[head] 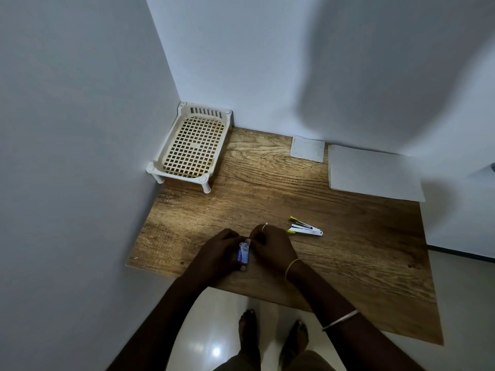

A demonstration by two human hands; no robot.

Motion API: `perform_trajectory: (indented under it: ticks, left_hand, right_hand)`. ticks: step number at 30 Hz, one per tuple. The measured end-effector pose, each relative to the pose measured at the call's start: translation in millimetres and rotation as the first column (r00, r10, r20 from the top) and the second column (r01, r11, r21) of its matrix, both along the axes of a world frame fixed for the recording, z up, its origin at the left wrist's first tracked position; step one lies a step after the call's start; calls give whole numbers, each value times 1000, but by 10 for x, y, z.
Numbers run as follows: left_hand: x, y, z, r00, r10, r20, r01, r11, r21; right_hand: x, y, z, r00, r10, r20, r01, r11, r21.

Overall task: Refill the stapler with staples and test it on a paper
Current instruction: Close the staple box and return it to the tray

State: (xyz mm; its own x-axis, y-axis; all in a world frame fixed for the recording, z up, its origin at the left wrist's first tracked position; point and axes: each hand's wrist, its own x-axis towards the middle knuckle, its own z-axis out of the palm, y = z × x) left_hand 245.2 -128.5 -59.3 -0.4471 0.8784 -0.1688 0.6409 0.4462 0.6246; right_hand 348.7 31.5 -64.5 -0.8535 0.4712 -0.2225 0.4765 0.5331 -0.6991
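Blue box (243, 253) gripped in left hand (219, 250), right hand (270, 245) pinching its far end | stapler (305, 229) lies open on bench (361, 250), just right of hands | paper (375, 172) at back, untouched | judged early: loading and test remain.

The white-and-yellow stapler (305, 229) lies hinged open on the surface (267, 188). A small blue-and-white staple box (243, 253) is gripped in the left hand (217, 253), the right hand (273, 247) pinching its top. White paper (375, 172) lies flat, far right.
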Motion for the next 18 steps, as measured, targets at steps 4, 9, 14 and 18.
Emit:
perform_trajectory:
  ticks: [4, 9, 14, 18]
  left_hand:
    - [-15, -6, -37, 1000, 2, 6, -1, 1000, -25]
    - [-39, -1, -56, 999, 14, 32, -13, 999, -34]
    - [-30, -7, -94, 998, 43, 55, -40, 998, -43]
    - [-28, 5, -105, 996, 54, 75, -49, 997, -60]
  right_hand:
    - [-44, 33, 3, 998, 25, 58, -25, 1000, -10]
    - [-86, 71, 16, 995, 56, 77, -57, 998, 10]
    - [-95, 82, 38, 987, 117, 111, -121, 992, 31]
    - [-108, 90, 62, 983, 124, 136, -128, 991, 27]
